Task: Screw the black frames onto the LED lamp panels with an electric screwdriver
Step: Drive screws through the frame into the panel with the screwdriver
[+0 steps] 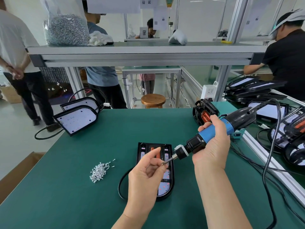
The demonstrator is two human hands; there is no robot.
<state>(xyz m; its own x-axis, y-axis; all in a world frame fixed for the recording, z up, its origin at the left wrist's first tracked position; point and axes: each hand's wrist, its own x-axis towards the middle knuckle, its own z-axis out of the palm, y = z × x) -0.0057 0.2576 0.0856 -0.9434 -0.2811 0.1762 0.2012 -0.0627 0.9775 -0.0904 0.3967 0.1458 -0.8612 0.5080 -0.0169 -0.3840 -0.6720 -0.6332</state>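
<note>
**Screw set to the driver tip above the framed panel**

Head view: The left hand (145, 176) is raised over the near middle of the green table (74, 199). Its thumb and forefinger pinch one small screw (162, 164), and the other fingers (154, 169) are curled into the palm. The screw meets the tip of the electric screwdriver (212, 133), which slants down from the upper right toward the left. The right hand (212, 146) grips the tool, its fingers (206, 127) wrapped round the blue barrel just behind the black nose. The tool's black cord (270, 154) loops away to the right.

Directly under both hands an LED lamp panel (164, 185) lies flat on the table with the black frame (172, 172) round it, its straight end away from the person and its rounded end toward them. The left wrist covers part of it. A black cable (121, 184) curves out from its left side.

A pile of loose screws (98, 172) lies on the table to the left of the panel, apart from it. Two more framed lamps (77, 120) rest at the far left corner, overlapping. An open black housing (204, 113) showing a copper coil stands at the far right edge. More lamps are stacked (252, 90) on the neighbouring bench. A clear bag of screws (66, 28) sits on the shelf above.
</note>
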